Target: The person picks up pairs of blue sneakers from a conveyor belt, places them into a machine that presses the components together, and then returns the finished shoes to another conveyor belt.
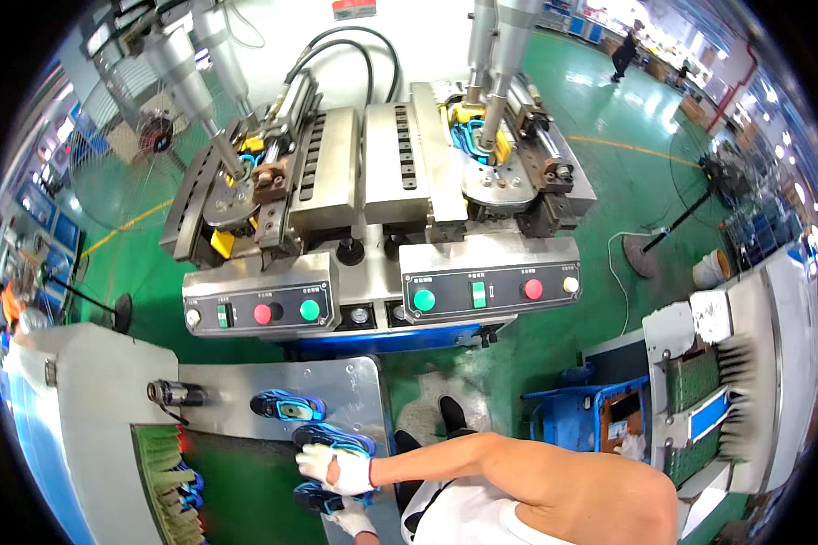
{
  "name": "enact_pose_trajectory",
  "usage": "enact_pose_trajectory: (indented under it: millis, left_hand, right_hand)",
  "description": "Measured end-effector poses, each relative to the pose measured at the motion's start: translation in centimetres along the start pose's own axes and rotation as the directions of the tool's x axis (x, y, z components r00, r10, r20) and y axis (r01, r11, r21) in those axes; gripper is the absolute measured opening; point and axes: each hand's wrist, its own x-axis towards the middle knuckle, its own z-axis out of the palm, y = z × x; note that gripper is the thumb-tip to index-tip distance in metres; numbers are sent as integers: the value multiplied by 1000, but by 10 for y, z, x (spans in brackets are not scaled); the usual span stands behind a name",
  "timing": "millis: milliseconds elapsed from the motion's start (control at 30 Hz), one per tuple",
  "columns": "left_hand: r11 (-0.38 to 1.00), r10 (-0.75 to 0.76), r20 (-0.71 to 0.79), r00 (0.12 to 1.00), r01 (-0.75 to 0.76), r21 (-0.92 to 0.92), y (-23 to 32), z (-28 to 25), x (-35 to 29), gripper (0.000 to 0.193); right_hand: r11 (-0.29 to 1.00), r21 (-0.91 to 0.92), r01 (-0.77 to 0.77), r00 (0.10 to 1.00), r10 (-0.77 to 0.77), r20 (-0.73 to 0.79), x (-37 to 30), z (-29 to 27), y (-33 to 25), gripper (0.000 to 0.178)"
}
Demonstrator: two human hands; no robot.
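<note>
My right hand [336, 468], in a white glove, reaches across to the left. Its fingers are closed at the near side of a black-and-blue shoe [344, 440]. Lower down, my gloved left hand [351, 520] grips another black-and-blue shoe [316, 497], its fingers partly hidden beneath it. A third shoe [286, 406] of the same kind lies on the metal table [345, 386], beyond both hands and apart from them.
A dark thermos-like flask [174, 393] lies on the table's left. Ahead stands a two-station press with control panels [491, 286]. Brush machines flank me, with green bristles [159, 481] at left and dark brushes [736, 391] at right. A blue cart [568, 413] stands right.
</note>
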Motion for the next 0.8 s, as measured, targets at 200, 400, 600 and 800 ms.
enact_pose_trajectory:
  millis: [200, 400, 600, 800]
  left_hand:
    - [998, 38, 343, 939, -15, -67, 62, -27, -35, 56]
    - [968, 97, 426, 899, -185, 170, 88, -82, -45, 93]
    - [948, 308, 266, 913, -318, -4, 32, -116, 80, 47]
    - [737, 615, -184, 766, -477, 479, 126, -189, 349, 35]
  right_hand:
    - [924, -169, -344, 794, 382, 473, 18, -23, 16, 38]
    - [828, -266, -493, 713, 560, 423, 11, -8, 31, 69]
    - [806, -243, -540, 753, 591, 290, -17, 13, 52, 62]
    - [742, -407, -533, 744, 640, 191, -13, 13, 36, 50]
